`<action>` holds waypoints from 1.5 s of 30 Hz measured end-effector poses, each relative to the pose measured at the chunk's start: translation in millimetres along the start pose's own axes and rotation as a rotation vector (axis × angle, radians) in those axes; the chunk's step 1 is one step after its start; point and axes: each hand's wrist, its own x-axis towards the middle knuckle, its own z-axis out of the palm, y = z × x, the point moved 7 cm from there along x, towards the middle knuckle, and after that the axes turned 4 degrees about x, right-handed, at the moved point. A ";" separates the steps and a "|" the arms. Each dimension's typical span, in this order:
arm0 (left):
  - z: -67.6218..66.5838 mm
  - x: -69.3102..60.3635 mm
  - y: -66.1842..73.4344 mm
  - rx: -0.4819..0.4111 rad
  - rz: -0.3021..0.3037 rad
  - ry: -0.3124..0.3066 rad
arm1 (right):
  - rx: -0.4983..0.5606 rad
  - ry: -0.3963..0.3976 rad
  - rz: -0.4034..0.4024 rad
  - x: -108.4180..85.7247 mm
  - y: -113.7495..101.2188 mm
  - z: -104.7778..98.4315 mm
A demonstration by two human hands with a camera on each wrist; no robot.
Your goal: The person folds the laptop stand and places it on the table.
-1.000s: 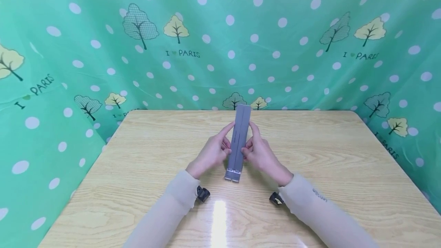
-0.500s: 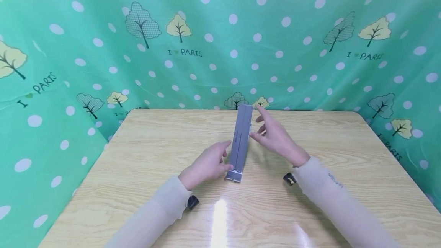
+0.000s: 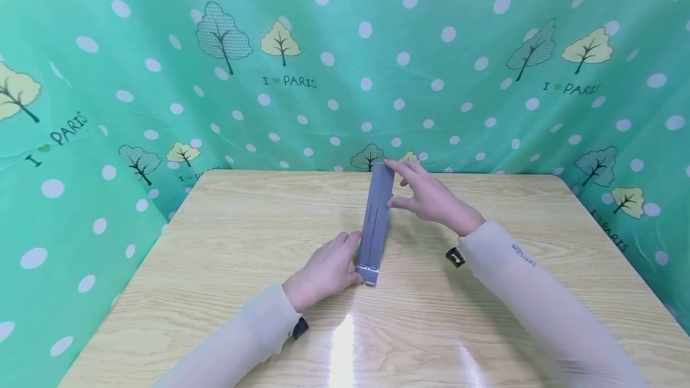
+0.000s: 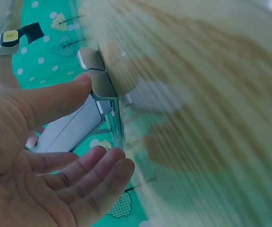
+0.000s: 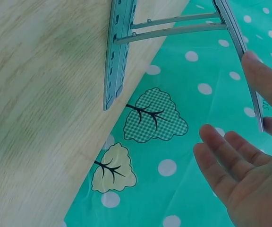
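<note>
A grey folding laptop stand (image 3: 375,214) stands raised on the table, its two slotted base rails (image 5: 117,52) joined to the slanted top by thin struts (image 5: 174,33). In the head view my left hand (image 3: 323,271) is at its near left end. The left thumb touches the front lip (image 4: 103,85), while the other fingers are loosely extended beside the stand. My right hand (image 3: 428,193) is at the far right end. Its index fingertip touches the top end and its thumb touches the right side; the remaining fingers hang loose.
The light wooden table (image 3: 215,226) reaches back to a green dotted curtain (image 3: 334,76) printed with trees. A black wrist camera (image 3: 455,257) sits under the right sleeve, another black camera (image 3: 299,328) under the left.
Both hands have left the middle of the stand's sides. My left hand slid toward the near lip, and my right hand moved out, then in to the far end. The stand stays nearly in place.
</note>
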 end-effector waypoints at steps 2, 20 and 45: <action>0.4 0.0 0.1 0.014 -0.002 0.002 | -0.002 0.006 0.004 0.1 0.5 0.2; -1.0 4.4 -11.5 0.064 -0.018 -0.052 | 0.062 0.081 0.022 -7.1 8.3 0.6; -21.1 16.7 -40.4 0.160 0.083 -0.150 | -0.081 0.275 0.109 -33.1 -9.1 6.0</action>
